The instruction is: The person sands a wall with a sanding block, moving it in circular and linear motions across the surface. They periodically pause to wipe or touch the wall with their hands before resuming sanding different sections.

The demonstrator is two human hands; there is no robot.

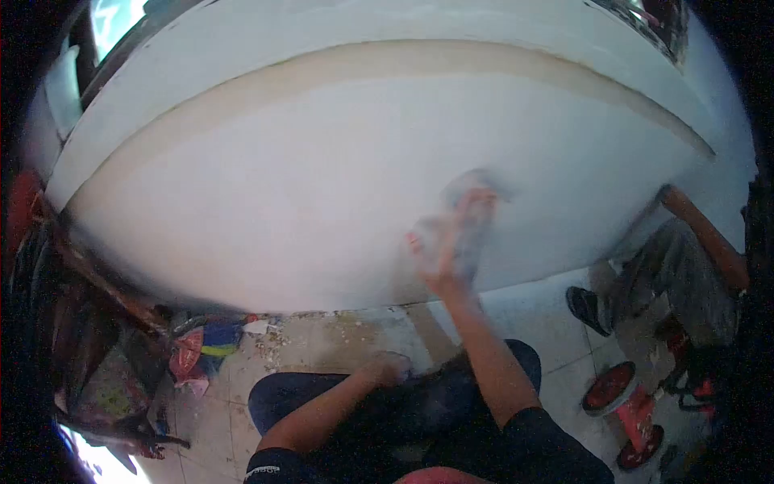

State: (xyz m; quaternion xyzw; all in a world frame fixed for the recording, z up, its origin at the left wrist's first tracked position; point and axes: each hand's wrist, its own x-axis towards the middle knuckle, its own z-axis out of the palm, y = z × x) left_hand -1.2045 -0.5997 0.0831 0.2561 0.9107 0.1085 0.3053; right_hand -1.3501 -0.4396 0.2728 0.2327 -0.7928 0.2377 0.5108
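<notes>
A large curved white panel (282, 169) with a beige band along its upper edge fills the space before me. Against its lower right part is my right hand (447, 246), smeared by motion. Under its fingers is a blurred grey sheet (481, 181) that looks like sandpaper, pressed to the panel. My left hand (387, 369) rests by my dark-clothed knee, away from the panel. Its fingers are too blurred to make out.
At the right, another person's hand (673, 198) touches the panel's edge, above a sandalled foot (590, 310). A red stool-like object (633, 411) lies nearby. Colourful wrappers (197, 351) and pale crumbs (274, 343) lie on the tiled floor (218, 411).
</notes>
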